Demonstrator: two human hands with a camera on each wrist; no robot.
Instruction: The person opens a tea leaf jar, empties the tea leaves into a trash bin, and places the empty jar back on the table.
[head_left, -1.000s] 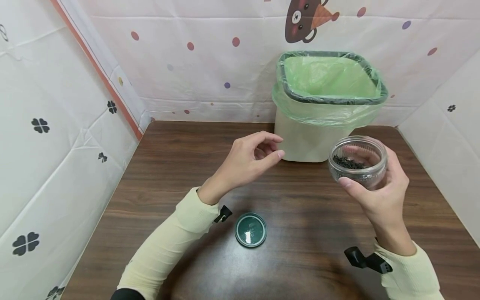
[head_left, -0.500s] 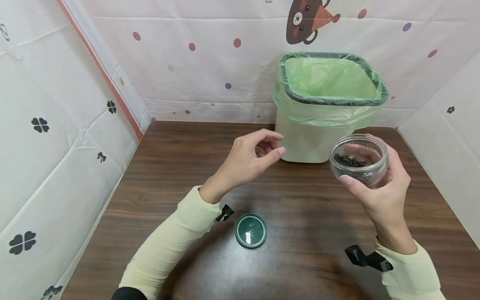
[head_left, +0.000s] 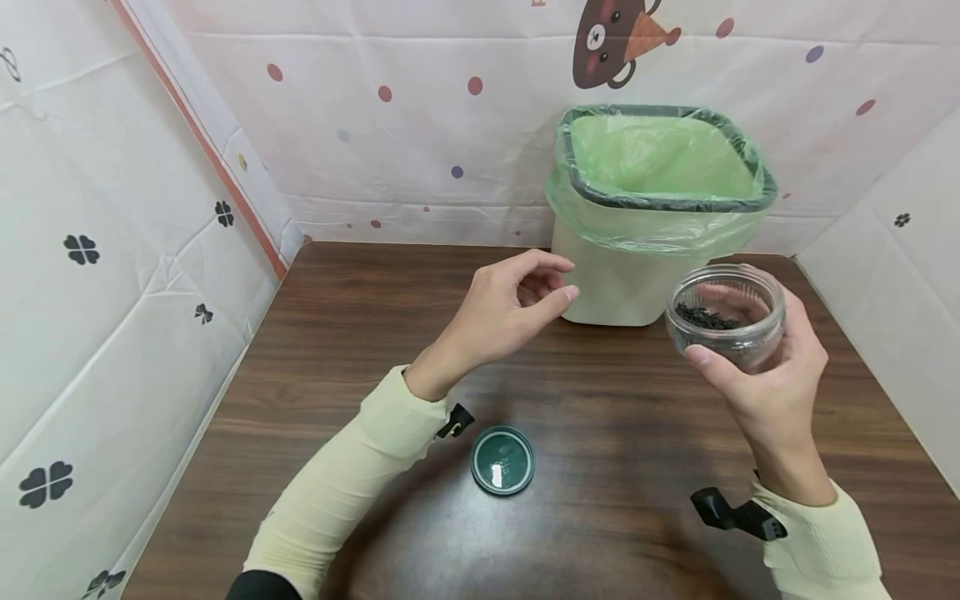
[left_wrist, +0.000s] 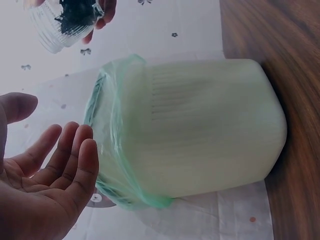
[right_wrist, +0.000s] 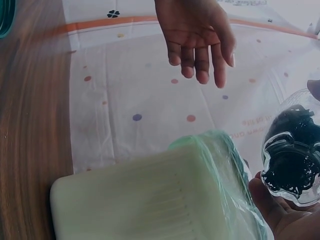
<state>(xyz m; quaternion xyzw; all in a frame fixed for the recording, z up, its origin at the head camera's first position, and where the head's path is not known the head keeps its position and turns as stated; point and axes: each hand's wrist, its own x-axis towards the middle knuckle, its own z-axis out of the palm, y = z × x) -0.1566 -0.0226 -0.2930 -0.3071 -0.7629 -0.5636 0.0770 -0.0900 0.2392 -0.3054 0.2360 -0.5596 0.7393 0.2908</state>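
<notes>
My right hand [head_left: 782, 373] grips jar [head_left: 744, 342], dark flakes [head_left: 703, 317] inside, near right front of bin [head_left: 618, 279]. Left hand [head_left: 510, 310] empty, fingers loosely bent, near bin's left front. Lid [head_left: 502, 461] on tabletop [head_left: 622, 500], my side of bin.

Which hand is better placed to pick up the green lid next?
Probably the left hand: it's empty and nearer the green lid, while the right hand holds the open glass jar.

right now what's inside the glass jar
Loose dark shreds lie low in the uncovered glass jar, which the right hand holds. Only the outer shreds show; anything buried among them is covered and cannot be seen.
</notes>
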